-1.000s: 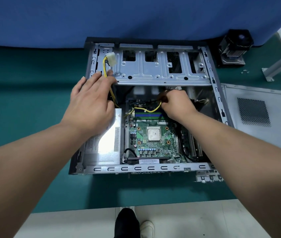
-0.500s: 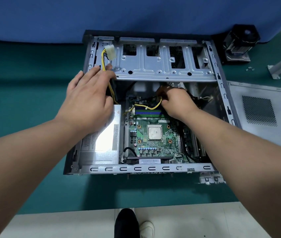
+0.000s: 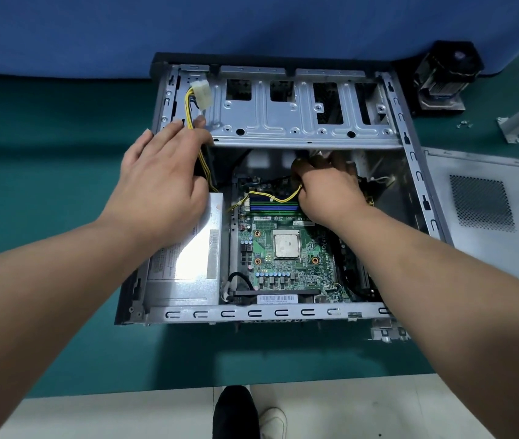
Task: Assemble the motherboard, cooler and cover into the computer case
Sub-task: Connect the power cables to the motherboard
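Right hand (image 3: 327, 185) pinches thin yellow cable (image 3: 286, 198).

blue cloth (image 3: 251, 23) behind green mat (image 3: 46, 172); loose screws (image 3: 464, 124) right.

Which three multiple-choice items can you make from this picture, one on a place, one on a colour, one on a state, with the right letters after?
1. Where does the cooler stand?
A. on the motherboard
B. outside the case, by its far right corner
C. on the cover

2. What colour is the motherboard?
A. green
B. red
C. white

3. What does the right hand do?
A. rests open on the table
B. holds the cover
C. grips cables inside the case

Answers: 1 B, it sits on the table beyond the case. 2 A, its board is green. 3 C, its fingers curl round cables.
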`<state>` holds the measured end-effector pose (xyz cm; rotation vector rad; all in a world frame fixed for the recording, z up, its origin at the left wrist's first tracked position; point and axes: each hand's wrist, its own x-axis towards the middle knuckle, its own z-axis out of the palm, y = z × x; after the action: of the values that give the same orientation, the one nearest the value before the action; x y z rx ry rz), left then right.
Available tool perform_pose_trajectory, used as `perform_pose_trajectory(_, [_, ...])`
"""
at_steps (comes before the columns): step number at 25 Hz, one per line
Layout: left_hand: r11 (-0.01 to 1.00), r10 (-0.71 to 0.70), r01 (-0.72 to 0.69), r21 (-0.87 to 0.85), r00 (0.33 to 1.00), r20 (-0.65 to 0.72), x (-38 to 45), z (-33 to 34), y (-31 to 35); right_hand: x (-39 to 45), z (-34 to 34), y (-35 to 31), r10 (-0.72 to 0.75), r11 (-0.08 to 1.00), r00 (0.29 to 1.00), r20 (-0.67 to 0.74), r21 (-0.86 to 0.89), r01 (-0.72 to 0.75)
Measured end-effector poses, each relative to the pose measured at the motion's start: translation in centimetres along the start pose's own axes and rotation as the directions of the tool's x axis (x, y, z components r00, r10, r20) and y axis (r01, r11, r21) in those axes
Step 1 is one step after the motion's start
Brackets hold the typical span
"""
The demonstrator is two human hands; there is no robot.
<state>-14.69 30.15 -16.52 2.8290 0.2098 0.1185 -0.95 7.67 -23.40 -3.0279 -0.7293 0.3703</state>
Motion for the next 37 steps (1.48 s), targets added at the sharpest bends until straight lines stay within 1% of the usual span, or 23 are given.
perform_pose_trajectory(3, [1.000, 0.001, -0.001, 0.001, 1.000, -0.007, 0.0, 0.0, 0.0, 0.4, 0.3, 0.3, 0.003, 0.996, 1.000, 0.019, 0.089, -0.004])
perform_pose_trajectory(6, [1.000, 0.003, -0.003, 0.004, 1.000, -0.008, -0.1, 0.0, 0.0, 0.7, 0.5, 0.0, 0.010, 0.982, 1.000, -0.008, 0.190, -0.009])
perform_pose_trajectory(11, [1.000, 0.003, -0.003, 0.004, 1.000, -0.008, 0.0, 0.1, 0.0, 1.1, 0.4, 0.1, 0.011, 0.967, 0.997, -0.075, 0.254, 0.009])
perform_pose_trajectory(15, [1.000, -0.004, 0.004, 0.002, 1.000, -0.010, 0.0, 0.1, 0.0, 1.4, 0.2, 0.0, 0.034, 0.927, 0.993, -0.112, 0.375, 0.011])
perform_pose_trajectory(18, [1.000, -0.001, 0.001, -0.002, 1.000, -0.013, 0.0, 0.1, 0.0, 1.4, 0.4, -0.1, 0.041, 0.929, 0.989, -0.139, 0.370, 0.013])
perform_pose_trajectory(21, [1.000, 0.004, -0.004, -0.004, 1.000, -0.016, 0.0, 0.1, 0.0, 1.6, 0.7, 0.2, 0.074, 0.915, 0.986, -0.152, 0.402, -0.007])
perform_pose_trajectory(26, [1.000, 0.004, -0.004, 0.002, 1.000, -0.024, 0.1, 0.1, -0.1, 1.9, 1.1, 0.1, 0.045, 0.932, 0.981, -0.191, 0.360, 0.027])
perform_pose_trajectory(29, [1.000, 0.005, -0.005, 0.005, 1.000, -0.029, 0.1, 0.2, -0.1, 2.1, 1.1, 0.3, 0.058, 0.936, 0.980, -0.189, 0.353, 0.013])
perform_pose_trajectory(33, [1.000, 0.003, -0.003, 0.003, 0.999, -0.036, 0.1, 0.4, -0.2, 2.1, 1.0, -0.3, 0.029, 0.956, 0.978, -0.205, 0.291, 0.033])
perform_pose_trajectory(37, [1.000, 0.003, -0.003, 0.000, 0.999, -0.037, 0.2, 0.4, -0.3, 2.4, 1.0, -0.5, 0.038, 0.954, 0.984, -0.173, 0.298, 0.015])
